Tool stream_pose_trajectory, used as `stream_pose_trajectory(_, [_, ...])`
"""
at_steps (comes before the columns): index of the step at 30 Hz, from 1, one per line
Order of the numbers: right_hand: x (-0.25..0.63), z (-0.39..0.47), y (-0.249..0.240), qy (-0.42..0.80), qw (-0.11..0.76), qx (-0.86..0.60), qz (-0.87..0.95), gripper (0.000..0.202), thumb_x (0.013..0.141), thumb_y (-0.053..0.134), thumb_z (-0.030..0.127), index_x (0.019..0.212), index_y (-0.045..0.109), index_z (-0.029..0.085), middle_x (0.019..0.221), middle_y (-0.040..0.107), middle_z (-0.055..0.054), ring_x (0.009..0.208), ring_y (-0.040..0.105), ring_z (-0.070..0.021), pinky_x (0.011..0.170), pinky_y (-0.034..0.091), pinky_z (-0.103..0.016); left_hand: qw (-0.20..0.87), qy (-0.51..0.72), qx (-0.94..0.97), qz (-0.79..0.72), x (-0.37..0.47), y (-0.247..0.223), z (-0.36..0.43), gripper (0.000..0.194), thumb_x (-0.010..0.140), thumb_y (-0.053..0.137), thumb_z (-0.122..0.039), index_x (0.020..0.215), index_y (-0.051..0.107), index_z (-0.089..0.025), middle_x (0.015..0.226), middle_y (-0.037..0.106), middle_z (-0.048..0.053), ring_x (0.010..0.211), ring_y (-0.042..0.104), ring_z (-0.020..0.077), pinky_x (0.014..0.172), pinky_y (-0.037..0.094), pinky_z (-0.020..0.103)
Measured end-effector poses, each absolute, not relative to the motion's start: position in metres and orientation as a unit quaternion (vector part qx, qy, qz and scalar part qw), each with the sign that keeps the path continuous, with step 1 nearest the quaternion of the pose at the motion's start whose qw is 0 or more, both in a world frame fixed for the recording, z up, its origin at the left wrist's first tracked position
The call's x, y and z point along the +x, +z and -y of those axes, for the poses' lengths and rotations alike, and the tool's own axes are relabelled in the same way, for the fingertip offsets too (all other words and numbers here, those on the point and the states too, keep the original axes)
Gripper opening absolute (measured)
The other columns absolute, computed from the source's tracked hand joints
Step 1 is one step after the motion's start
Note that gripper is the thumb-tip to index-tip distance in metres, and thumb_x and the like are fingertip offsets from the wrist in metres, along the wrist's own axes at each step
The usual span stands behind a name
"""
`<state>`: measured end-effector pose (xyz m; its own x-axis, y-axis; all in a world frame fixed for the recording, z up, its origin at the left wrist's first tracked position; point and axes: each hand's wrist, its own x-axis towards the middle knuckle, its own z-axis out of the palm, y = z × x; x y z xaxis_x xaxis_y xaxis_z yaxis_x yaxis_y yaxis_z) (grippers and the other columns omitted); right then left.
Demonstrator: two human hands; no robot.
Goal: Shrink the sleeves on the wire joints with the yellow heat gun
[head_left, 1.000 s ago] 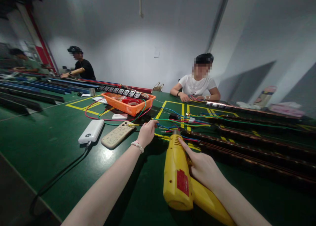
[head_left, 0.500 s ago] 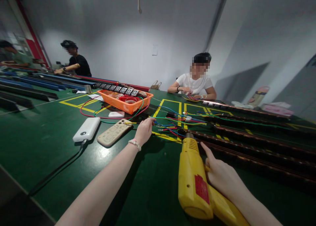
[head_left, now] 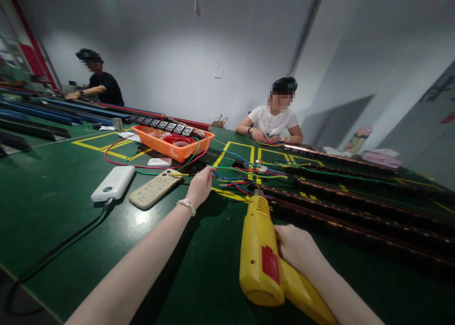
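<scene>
My right hand (head_left: 296,247) is wrapped round the handle of a yellow heat gun (head_left: 259,254) with a red label. Its metal nozzle (head_left: 258,192) points away from me, close to the wire ends beside the dark metal strips (head_left: 320,204). Pinched in the fingers of my left hand (head_left: 201,186) are thin wires (head_left: 227,176), blue and green among them; the fingertips partly hide them. More red, yellow and blue wires (head_left: 234,183) spread out to the right of that hand. A patterned phone case (head_left: 156,188) lies to its left.
An orange basket (head_left: 170,147) holding parts stands behind my left hand, with looped wires around it. A white power bank (head_left: 113,184) with a black cable lies on the green table (head_left: 199,268). Across the table a person in white (head_left: 273,121) handles wires; another person (head_left: 106,88) works far left.
My right forefinger, stretched out before, has curled in round the heat gun's handle. The whole scene sits slightly further left as the view turns right. My left hand keeps its pinch.
</scene>
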<state>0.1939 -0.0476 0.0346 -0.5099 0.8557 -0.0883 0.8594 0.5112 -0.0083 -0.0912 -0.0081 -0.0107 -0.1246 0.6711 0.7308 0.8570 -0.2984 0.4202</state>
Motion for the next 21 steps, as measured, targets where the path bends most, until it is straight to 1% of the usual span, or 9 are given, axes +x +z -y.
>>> stream_pose_trajectory(7, [0.163,0.046,0.034,0.014,0.021,0.448,-0.893,0.026,0.074,0.042,0.016,0.087,0.065,0.019,0.084,0.067,-0.008,0.076,0.062,-0.0206,0.061,0.037,-0.026,0.100,-0.467,-0.654,0.587,-0.092,-0.012,0.007,0.023,0.089,0.031,-0.017,0.101,0.051,-0.017,0.083,0.062,0.004,0.077,0.057,0.0155,0.075,0.043,0.029])
stream_pose_trajectory(14, [0.129,0.040,0.031,0.041,-0.002,0.404,-0.914,0.021,0.073,0.046,0.022,0.082,0.064,0.018,0.081,0.067,-0.008,0.075,0.062,-0.0218,0.059,0.037,-0.026,0.100,-0.458,-0.653,0.595,-0.092,-0.012,0.010,0.023,0.089,0.031,-0.018,0.101,0.051,-0.018,0.083,0.062,0.004,0.077,0.058,0.0156,0.074,0.043,0.028])
stream_pose_trajectory(21, [0.102,0.037,0.035,0.055,0.004,0.372,-0.927,0.022,0.072,0.047,0.021,0.085,0.064,0.019,0.086,0.067,-0.008,0.080,0.062,-0.0222,0.062,0.040,-0.028,0.091,-0.450,-0.663,0.591,-0.094,-0.011,0.009,0.022,0.087,0.033,-0.015,0.100,0.051,-0.017,0.086,0.062,0.004,0.078,0.058,0.0146,0.073,0.042,0.027])
